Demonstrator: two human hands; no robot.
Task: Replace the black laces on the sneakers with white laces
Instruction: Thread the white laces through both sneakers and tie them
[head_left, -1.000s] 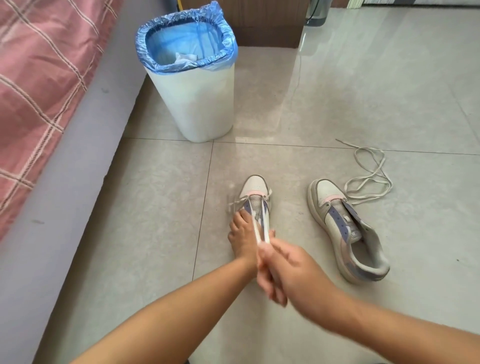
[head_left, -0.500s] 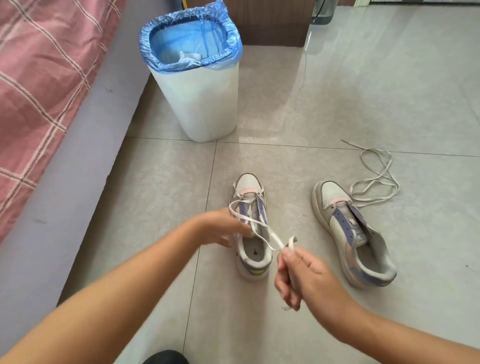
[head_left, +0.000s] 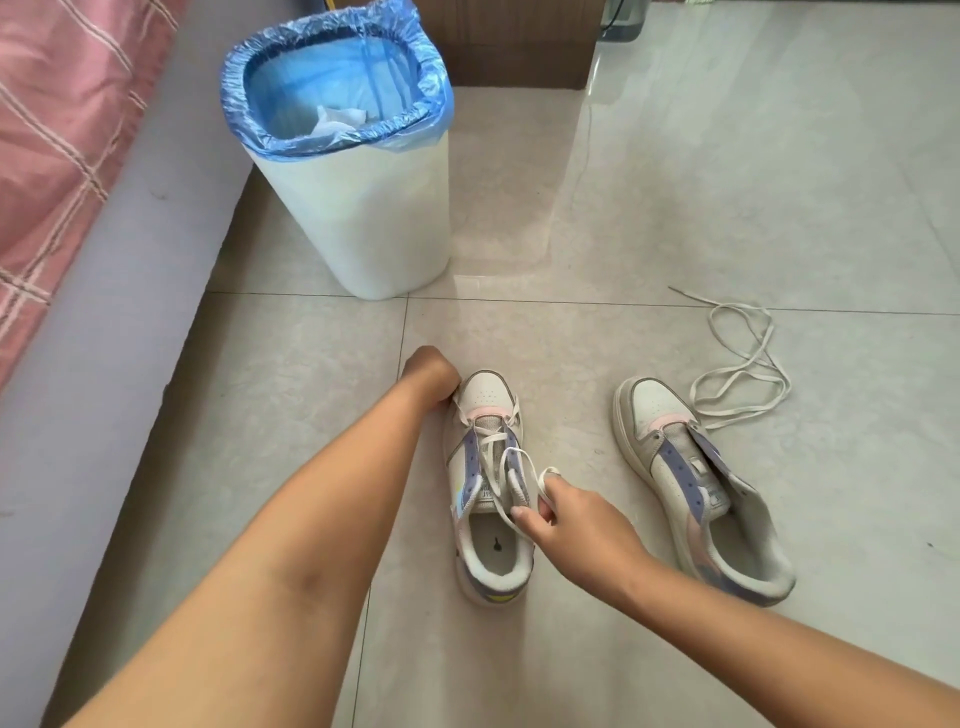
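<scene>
Item, mid-frame sneaker (head_left: 488, 483): white lace (head_left: 511, 460) part-threaded, my right hand (head_left: 566, 514) pinching it, left hand (head_left: 431, 376) curled at toe (grip unclear); right-frame sneaker (head_left: 696, 483) unlaced, spare lace (head_left: 737, 364) beside.

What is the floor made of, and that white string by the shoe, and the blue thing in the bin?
The floor looks like glazed tile: shiny reflections and thin straight joints. The loose lace looks like flat woven fabric, limp and curling in loops. The bin liner looks like thin plastic film: crinkled, glossy, slightly see-through.
</scene>
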